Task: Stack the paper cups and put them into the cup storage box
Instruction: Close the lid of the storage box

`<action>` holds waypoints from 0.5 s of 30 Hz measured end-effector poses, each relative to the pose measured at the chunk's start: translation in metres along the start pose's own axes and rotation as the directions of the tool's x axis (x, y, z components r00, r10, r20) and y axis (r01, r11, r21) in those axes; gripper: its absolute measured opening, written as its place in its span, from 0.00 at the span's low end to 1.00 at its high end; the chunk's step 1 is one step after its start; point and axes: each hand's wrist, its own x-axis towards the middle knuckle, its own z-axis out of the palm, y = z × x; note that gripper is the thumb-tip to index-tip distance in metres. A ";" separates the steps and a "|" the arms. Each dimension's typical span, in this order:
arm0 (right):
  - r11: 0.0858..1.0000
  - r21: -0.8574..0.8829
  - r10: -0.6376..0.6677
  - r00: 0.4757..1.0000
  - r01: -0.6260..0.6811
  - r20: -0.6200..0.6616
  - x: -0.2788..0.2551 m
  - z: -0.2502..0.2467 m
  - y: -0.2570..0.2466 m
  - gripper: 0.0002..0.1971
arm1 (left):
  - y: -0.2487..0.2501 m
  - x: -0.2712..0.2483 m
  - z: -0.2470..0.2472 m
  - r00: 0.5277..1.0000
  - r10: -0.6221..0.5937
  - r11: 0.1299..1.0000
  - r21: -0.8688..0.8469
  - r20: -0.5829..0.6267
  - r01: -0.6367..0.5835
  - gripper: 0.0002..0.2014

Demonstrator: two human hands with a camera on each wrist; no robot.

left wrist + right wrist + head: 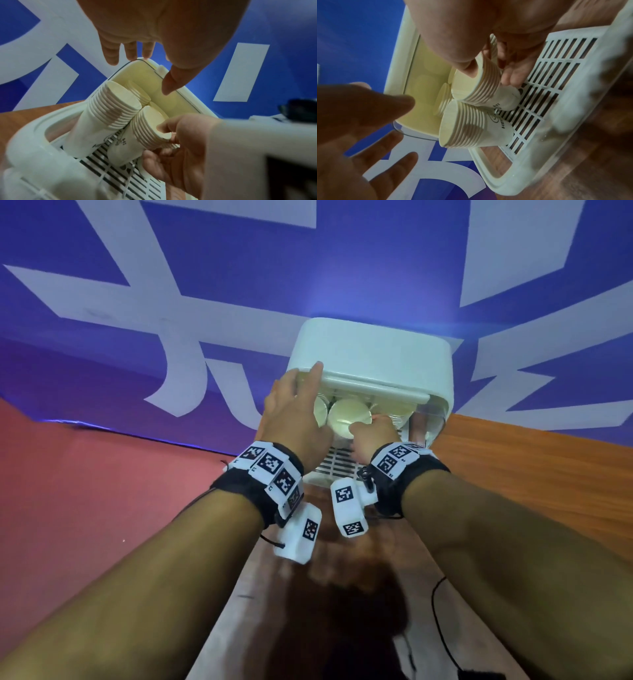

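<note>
The white cup storage box [373, 350] stands on the wooden table with its clear lid [173, 102] raised. My left hand [301, 395] props the lid up, straight fingertips [130, 54] on its edge and the thumb under it. My right hand [366, 429] grips a stack of paper cups [481, 89], thumb inside the top rim, fingers under it. That stack leans with its base on the slatted floor [553, 75] of the box. A second stack [109, 111] leans beside it, and a third [137, 92] lies behind, mostly hidden.
The box sits at the far edge of the wooden table [534, 474], against a blue wall with large white shapes [205, 302]. A red surface [85, 491] lies to the left. A black cable [442, 628] runs over the table near my right forearm.
</note>
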 end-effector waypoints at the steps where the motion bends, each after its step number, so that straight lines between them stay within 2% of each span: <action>1: 1.000 -0.015 0.000 1.000 0.001 0.014 -0.001 0.000 0.001 0.24 | -0.001 0.000 0.002 1.000 0.005 1.000 0.012 0.004 -0.005 0.44; 3: 1.000 -0.021 0.006 0.999 -0.005 0.036 0.001 0.000 0.006 0.25 | -0.004 -0.001 0.006 1.000 0.003 0.999 0.036 0.012 -0.003 0.43; 6: 1.000 -0.010 0.008 0.998 -0.007 0.064 0.003 -0.004 0.011 0.18 | -0.004 -0.005 0.007 1.000 -0.002 0.998 0.059 0.016 0.001 0.44; 9: 0.997 -0.070 -0.022 0.996 0.028 0.088 -0.020 -0.014 0.003 0.17 | -0.003 -0.006 0.004 1.000 -0.016 1.000 0.017 0.011 0.016 0.43; 12: 0.994 -0.099 -0.045 0.994 0.055 0.100 -0.036 -0.023 0.003 0.08 | -0.003 -0.014 0.003 1.000 -0.016 1.000 -0.001 0.006 0.016 0.41; 15: 0.997 -0.053 -0.047 0.991 0.054 0.126 -0.049 -0.031 0.005 0.20 | -0.005 -0.025 0.002 1.000 -0.021 0.999 -0.040 -0.005 0.020 0.37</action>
